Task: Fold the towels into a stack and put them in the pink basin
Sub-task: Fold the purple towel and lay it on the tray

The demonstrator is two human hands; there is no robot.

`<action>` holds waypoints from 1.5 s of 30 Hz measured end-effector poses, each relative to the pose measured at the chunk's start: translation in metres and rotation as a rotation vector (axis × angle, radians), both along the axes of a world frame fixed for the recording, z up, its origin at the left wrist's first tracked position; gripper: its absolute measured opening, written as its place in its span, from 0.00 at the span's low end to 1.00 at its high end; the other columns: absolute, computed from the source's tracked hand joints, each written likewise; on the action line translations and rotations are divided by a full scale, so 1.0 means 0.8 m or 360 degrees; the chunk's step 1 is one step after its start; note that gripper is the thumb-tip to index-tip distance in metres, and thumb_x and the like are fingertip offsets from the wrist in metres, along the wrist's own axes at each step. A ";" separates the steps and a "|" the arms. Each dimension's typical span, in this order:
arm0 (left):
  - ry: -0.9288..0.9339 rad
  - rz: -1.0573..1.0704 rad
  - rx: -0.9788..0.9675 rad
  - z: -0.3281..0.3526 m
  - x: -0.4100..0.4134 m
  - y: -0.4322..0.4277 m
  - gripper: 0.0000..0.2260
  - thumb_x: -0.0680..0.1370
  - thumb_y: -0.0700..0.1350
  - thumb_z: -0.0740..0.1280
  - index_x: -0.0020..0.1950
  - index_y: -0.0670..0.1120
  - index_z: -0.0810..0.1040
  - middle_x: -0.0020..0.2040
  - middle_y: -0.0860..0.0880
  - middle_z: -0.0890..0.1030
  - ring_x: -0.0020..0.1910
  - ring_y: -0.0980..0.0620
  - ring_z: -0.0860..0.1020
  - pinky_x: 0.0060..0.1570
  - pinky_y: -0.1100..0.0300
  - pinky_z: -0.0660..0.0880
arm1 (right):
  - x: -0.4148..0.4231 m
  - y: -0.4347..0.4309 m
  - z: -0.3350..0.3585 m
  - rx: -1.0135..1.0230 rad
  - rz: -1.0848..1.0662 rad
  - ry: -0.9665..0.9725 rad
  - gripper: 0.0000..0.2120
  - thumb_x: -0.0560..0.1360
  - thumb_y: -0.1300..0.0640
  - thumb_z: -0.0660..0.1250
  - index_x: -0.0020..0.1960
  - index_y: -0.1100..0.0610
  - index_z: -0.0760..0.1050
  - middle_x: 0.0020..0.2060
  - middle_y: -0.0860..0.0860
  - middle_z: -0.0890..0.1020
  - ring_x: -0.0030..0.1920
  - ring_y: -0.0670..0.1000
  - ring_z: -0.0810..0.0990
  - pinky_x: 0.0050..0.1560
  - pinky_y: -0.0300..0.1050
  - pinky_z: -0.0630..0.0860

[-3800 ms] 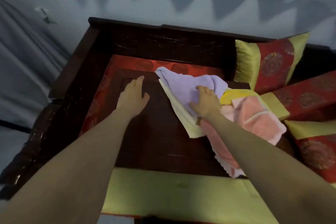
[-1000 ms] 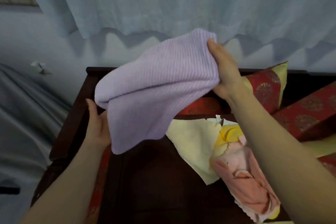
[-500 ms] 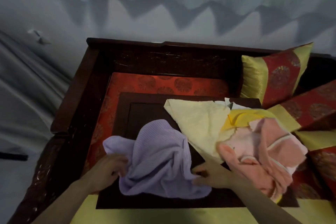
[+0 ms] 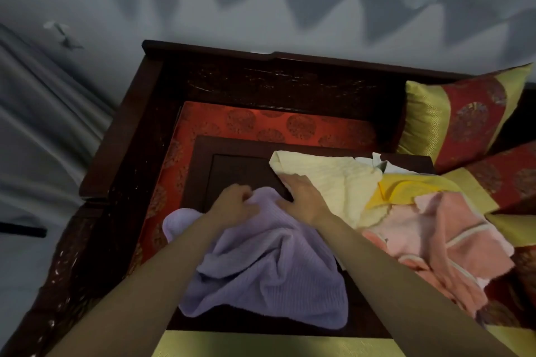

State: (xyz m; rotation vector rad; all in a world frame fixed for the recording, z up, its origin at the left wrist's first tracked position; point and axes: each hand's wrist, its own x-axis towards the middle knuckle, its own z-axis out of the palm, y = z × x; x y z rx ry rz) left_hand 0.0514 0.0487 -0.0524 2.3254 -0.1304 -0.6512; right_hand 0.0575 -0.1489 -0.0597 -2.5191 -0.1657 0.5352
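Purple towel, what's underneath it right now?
The purple towel lies crumpled on the dark wooden tabletop, which shows around it. The left hand grips its far edge; the right hand rests flat beside it. Anything directly beneath the bunched cloth is covered.

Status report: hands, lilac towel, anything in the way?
Left hand grips lilac towel at far edge. Right hand on same edge, grip unclear. Towel crumpled on dark table. Cream towel close beside right hand.
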 end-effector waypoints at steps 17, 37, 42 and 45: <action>0.1096 -0.0955 -0.0292 0.074 -0.081 0.141 0.09 0.74 0.47 0.70 0.54 0.53 0.80 0.50 0.49 0.82 0.49 0.51 0.80 0.50 0.52 0.78 | -0.054 -0.065 0.065 0.0413 0.0077 0.1609 0.28 0.58 0.28 0.69 0.52 0.41 0.73 0.49 0.41 0.78 0.51 0.42 0.77 0.51 0.39 0.75; 0.0706 0.0583 0.0237 -0.044 -0.018 0.193 0.08 0.68 0.44 0.77 0.38 0.43 0.79 0.39 0.46 0.79 0.41 0.49 0.78 0.35 0.58 0.75 | 0.025 0.018 -0.046 -0.0234 0.0554 -0.0129 0.07 0.73 0.50 0.68 0.47 0.52 0.81 0.57 0.52 0.73 0.56 0.53 0.73 0.56 0.49 0.72; 0.0572 0.0775 -0.0058 -0.036 -0.023 0.194 0.09 0.66 0.40 0.77 0.34 0.36 0.80 0.34 0.44 0.79 0.34 0.49 0.77 0.36 0.58 0.75 | 0.034 0.029 -0.045 -0.0241 0.0561 0.0068 0.09 0.73 0.52 0.69 0.47 0.58 0.82 0.48 0.55 0.77 0.47 0.54 0.78 0.50 0.45 0.73; 0.0333 0.0791 -0.0242 -0.008 -0.021 0.191 0.15 0.68 0.43 0.76 0.43 0.30 0.81 0.38 0.39 0.81 0.39 0.47 0.77 0.41 0.59 0.74 | 0.039 0.014 -0.016 -0.0112 0.0460 0.0005 0.10 0.71 0.52 0.71 0.42 0.60 0.83 0.42 0.54 0.82 0.43 0.51 0.79 0.46 0.43 0.74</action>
